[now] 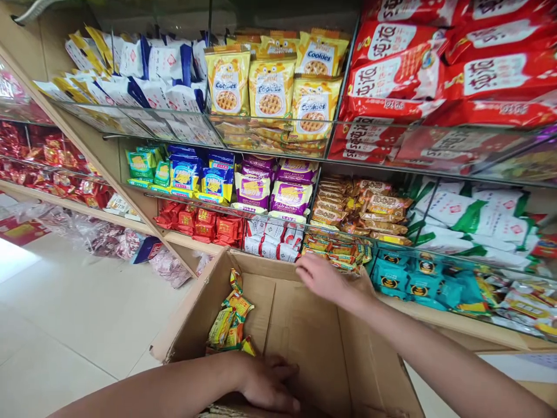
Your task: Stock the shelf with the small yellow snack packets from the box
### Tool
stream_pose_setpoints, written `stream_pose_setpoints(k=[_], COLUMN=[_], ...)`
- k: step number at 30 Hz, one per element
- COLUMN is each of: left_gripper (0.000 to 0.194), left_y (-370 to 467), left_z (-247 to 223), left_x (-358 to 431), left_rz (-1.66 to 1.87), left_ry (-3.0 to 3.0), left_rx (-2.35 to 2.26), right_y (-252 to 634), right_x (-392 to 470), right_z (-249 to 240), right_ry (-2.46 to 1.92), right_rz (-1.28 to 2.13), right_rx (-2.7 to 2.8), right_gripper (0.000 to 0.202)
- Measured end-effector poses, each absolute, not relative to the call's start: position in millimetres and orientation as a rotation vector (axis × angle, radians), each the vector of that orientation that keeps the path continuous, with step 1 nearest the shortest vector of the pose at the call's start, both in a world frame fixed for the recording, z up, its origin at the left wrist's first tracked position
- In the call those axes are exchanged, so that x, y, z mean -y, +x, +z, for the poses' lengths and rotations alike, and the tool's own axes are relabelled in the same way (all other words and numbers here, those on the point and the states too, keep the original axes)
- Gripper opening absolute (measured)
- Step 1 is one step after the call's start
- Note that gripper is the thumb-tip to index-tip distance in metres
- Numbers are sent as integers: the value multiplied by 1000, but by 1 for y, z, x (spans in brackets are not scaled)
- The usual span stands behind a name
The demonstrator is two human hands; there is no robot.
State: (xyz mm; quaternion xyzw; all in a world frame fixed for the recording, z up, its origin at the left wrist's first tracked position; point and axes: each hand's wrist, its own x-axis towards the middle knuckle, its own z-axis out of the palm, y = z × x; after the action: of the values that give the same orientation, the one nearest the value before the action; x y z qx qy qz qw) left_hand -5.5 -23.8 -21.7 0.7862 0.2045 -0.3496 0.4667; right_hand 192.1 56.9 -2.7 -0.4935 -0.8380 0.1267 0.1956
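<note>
A brown cardboard box (311,325) stands open in front of me. Small yellow and orange wrapped snacks (232,319) lie along its left side. My left hand (272,383) reaches into the near part of the box, its fingers apart just right of those snacks; no held item shows. Over the far rim, my right hand (322,278) points toward the bottom shelf with fingers curled together. Whatever they may hold is hidden. Closest to it are similar yellow-and-orange snacks (335,249) and white-and-red packets (274,235) on that shelf.
Glass-fronted shelves hold yellow cookie bags (272,87), red bags (394,64), purple biscuit packs (291,194) and brown snack packs (369,206). Teal packets (420,278) lie at lower right. Plastic bags of packets (117,241) rest on the tiled floor (73,313) at left.
</note>
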Motion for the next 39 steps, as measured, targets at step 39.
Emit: stream_pose_setpoints(k=[39], left_gripper=[44], left_y=[-6], left_z=[-41], left_x=[-6], left_rz=[-566], left_ry=[1977], left_rx=[-849], right_y=[276], right_x=[-35], right_z=[-30], right_ry=[-1695], right_rz=[639], right_rx=[874], right_gripper=[42])
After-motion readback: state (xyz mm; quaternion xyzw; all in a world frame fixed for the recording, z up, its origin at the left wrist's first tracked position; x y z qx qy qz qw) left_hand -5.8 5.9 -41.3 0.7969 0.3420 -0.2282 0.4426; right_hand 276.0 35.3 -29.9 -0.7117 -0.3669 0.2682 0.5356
